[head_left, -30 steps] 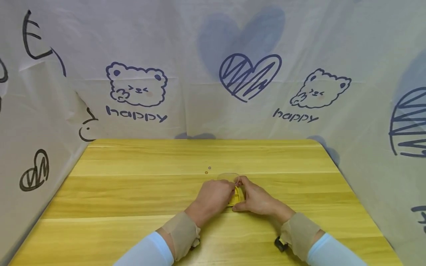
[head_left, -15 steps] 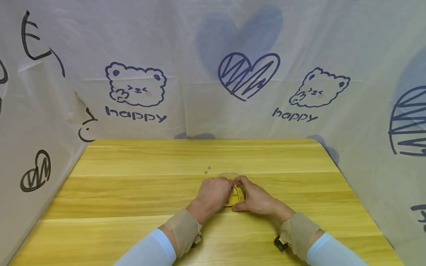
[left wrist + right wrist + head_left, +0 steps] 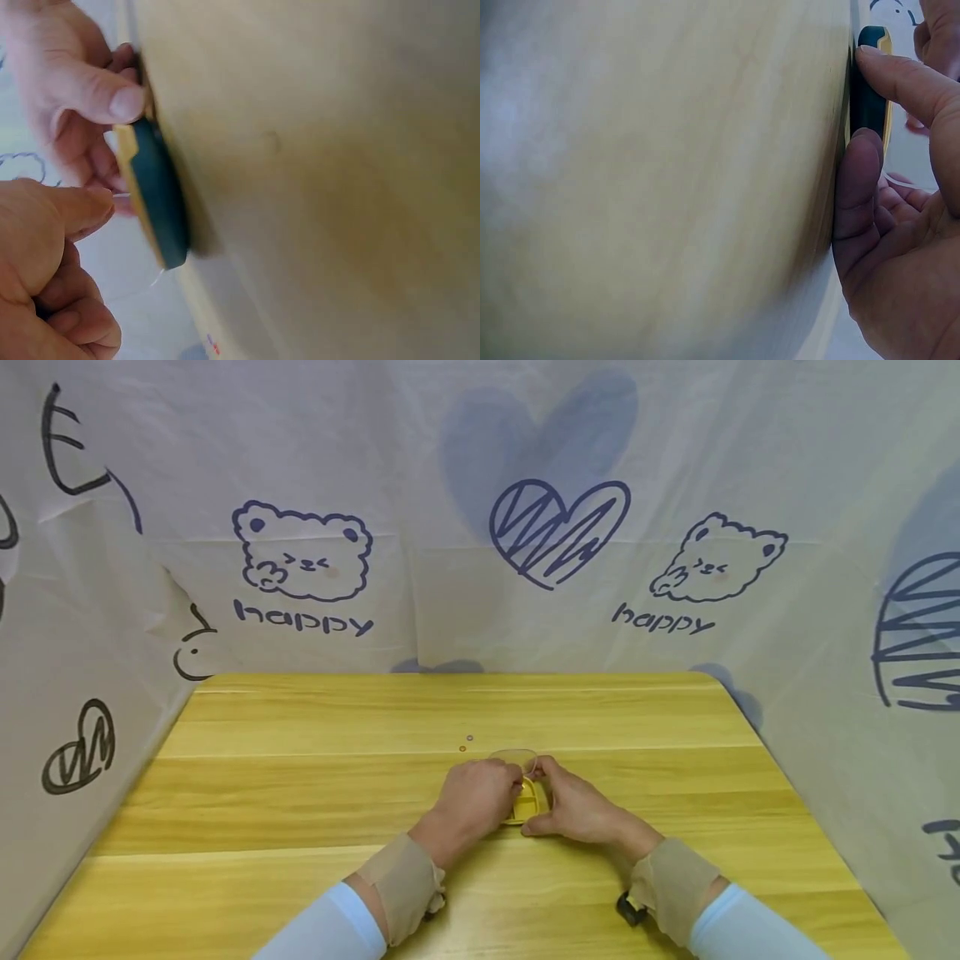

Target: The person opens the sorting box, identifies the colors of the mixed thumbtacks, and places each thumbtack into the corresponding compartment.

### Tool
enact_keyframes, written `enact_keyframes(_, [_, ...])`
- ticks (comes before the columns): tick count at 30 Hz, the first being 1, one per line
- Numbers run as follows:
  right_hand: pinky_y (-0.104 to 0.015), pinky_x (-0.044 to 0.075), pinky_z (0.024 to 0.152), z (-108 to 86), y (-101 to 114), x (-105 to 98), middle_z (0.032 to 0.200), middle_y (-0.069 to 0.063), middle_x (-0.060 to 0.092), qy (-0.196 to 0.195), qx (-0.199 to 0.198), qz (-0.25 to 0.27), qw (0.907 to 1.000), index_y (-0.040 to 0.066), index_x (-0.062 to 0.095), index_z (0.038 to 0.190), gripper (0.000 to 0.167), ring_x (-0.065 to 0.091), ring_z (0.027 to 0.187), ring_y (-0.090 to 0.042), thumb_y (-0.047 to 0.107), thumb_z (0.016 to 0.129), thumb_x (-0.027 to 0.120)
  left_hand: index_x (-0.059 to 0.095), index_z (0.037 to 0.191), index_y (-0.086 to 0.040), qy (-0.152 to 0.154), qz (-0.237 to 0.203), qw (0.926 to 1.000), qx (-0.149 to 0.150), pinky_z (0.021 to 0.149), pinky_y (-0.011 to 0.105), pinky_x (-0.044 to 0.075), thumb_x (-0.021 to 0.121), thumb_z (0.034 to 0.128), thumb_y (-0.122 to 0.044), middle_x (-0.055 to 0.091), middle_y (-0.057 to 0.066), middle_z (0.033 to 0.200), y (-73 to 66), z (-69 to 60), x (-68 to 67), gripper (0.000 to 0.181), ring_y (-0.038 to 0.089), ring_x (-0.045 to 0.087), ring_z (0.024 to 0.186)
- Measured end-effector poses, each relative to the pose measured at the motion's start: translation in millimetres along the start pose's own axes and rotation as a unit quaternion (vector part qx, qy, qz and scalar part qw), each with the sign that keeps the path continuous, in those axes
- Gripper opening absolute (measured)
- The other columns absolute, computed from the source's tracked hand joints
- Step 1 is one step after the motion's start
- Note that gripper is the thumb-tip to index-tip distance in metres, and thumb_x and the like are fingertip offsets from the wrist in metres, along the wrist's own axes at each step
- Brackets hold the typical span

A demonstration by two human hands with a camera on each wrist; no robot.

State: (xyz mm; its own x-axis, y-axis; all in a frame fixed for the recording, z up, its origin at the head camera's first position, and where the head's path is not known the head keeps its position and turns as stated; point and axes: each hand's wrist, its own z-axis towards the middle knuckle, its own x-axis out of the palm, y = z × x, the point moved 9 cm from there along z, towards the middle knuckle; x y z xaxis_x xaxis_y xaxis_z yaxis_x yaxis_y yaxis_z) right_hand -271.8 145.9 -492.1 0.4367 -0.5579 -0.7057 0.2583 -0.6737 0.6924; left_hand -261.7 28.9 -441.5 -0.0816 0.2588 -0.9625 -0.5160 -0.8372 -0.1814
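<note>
A small compartment box point(image 3: 528, 807), yellow inside and dark green outside, lies on the table with its clear lid point(image 3: 513, 755) raised at the far side. My right hand point(image 3: 581, 806) holds it from the right, thumb at the near edge and fingers round the far side. In the right wrist view the thumb and a finger grip the green wall point(image 3: 868, 101). My left hand point(image 3: 474, 802) is over the box's left part, fingers curled and fingertips together. A tiny reddish spot shows at those fingertips; whether they pinch anything is too small to tell.
Two tiny rings or beads, one orange point(image 3: 462, 748) and one purple point(image 3: 470, 738), lie beyond the left hand on the wood-patterned table point(image 3: 300, 777). A white cloth point(image 3: 435, 593) with drawn bears and hearts hangs behind and at both sides.
My left hand has shifted slightly left over the box, and more of the yellow compartments shows. The right hand, box, lid and two tiny pieces hold almost the same places.
</note>
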Motion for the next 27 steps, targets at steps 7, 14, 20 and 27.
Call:
enact_keyframes(7, [-0.046,0.049,0.099,0.2,0.1,1.2,0.135,-0.011,0.062,-0.003,0.000,-0.007,1.0000,0.012,0.046,0.138,0.078,0.061,0.114,-0.024,0.035,0.080,0.093,0.079,0.107,-0.019,-0.043,-0.114,0.9925,0.009,0.075,0.032,0.059,0.069,0.1046,-0.026,0.079,-0.005,0.101,25.1,-19.2,-24.6,0.013,0.010,0.072,0.085])
enact_keyframes(14, [-0.048,0.048,0.099,-0.4,-0.3,1.3,0.132,-0.010,0.061,-0.014,-0.001,-0.007,0.9999,0.011,0.047,0.136,0.078,0.059,0.108,-0.024,0.032,0.077,0.094,0.076,0.106,-0.017,-0.045,-0.179,0.9694,-0.162,0.051,0.029,0.036,0.066,0.1055,-0.025,0.073,0.004,0.083,104.3,-21.6,-21.1,0.013,0.012,0.042,0.053])
enact_keyframes(20, [-0.049,0.048,0.100,-0.7,-1.4,3.7,0.133,-0.011,0.060,-0.008,-0.005,-0.015,0.9998,0.010,0.046,0.136,0.079,0.059,0.109,-0.024,0.032,0.078,0.094,0.073,0.098,-0.013,0.021,-0.161,0.9635,-0.213,0.073,0.040,0.051,0.067,0.1024,-0.020,0.071,0.007,0.097,134.6,-12.7,-1.6,0.010,0.022,0.058,0.079])
enact_keyframes(27, [-0.050,0.049,0.101,2.4,0.5,1.8,0.133,-0.011,0.060,-0.013,-0.015,-0.022,0.9996,0.011,0.046,0.137,0.078,0.060,0.112,-0.025,0.033,0.079,0.094,0.074,0.102,-0.010,0.034,-0.145,0.9733,-0.174,0.081,0.042,0.054,0.068,0.1007,-0.016,0.067,0.004,0.092,127.7,11.2,3.9,0.008,0.022,0.061,0.087])
